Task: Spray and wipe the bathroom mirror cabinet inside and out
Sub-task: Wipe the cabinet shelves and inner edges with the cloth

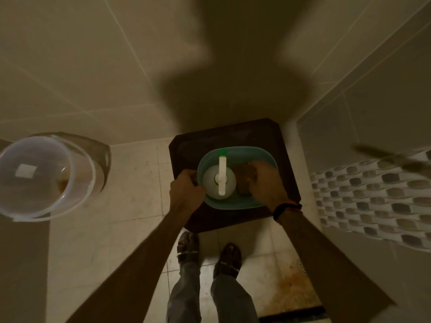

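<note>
A teal basin [254, 152] sits on a dark square stool [289, 164] against the tiled wall. Inside it stands a white spray bottle [219, 180] with a green nozzle tip, seen from above, beside a brown cloth [243, 177]. My left hand [186, 187] grips the basin's left rim with curled fingers. My right hand [265, 183] is at the basin's right side, over the brown cloth, and its fingers seem to hold the cloth or the rim; which one is unclear. The mirror cabinet is not in view.
A translucent white bucket [70, 159] stands on the floor at the left. Beige tiled walls meet behind the stool, with a patterned tile band [373, 199] on the right. A blurred dark bar [391, 157] crosses the right wall. My sandalled feet [207, 252] stand just before the stool.
</note>
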